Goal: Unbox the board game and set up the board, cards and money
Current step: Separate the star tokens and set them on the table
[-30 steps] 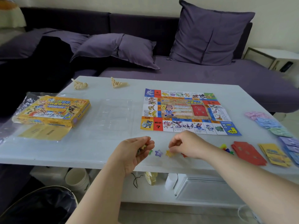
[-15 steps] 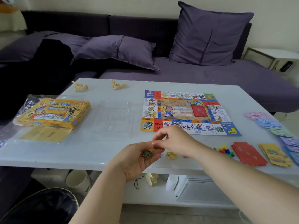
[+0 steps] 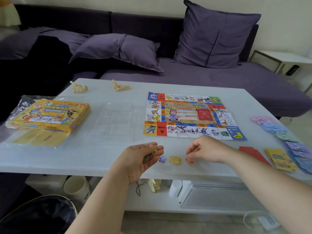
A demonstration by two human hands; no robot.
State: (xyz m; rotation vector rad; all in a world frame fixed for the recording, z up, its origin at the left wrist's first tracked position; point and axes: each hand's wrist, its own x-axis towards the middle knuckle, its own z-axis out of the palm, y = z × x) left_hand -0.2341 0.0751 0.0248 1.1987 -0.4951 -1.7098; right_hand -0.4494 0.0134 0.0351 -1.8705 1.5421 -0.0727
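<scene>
A purple sofa (image 3: pixel 219 78) runs behind the white counter (image 3: pixel 101 152), with one cushion (image 3: pixel 214 36) upright at 1 o'clock and another (image 3: pixel 118 49) lying at 11. Two tan folded-paper figures (image 3: pixel 79 87) (image 3: pixel 120 86) sit apart near the counter's far edge at 11. A white bucket (image 3: pixel 76 188) and a black bin (image 3: pixel 38 215) stand at 7, and a side table (image 3: pixel 287 58) at 2.

This is a home living room: a long purple sofa (image 3: pixel 202 76) with a flat cushion (image 3: pixel 118 49) and a big upright cushion (image 3: pixel 214 36) runs behind a low white worktop (image 3: pixel 84 154), plainly a coffee table. A small white side table (image 3: pixel 283 58) stands at the sofa's right end. Under the worktop a lower shelf (image 3: pixel 152 205) holds household oddments near a white tub (image 3: pixel 76 187) and a black-lined bin (image 3: pixel 38 215), and a colourful game board (image 3: pixel 190 115) lies unfolded on top.
</scene>
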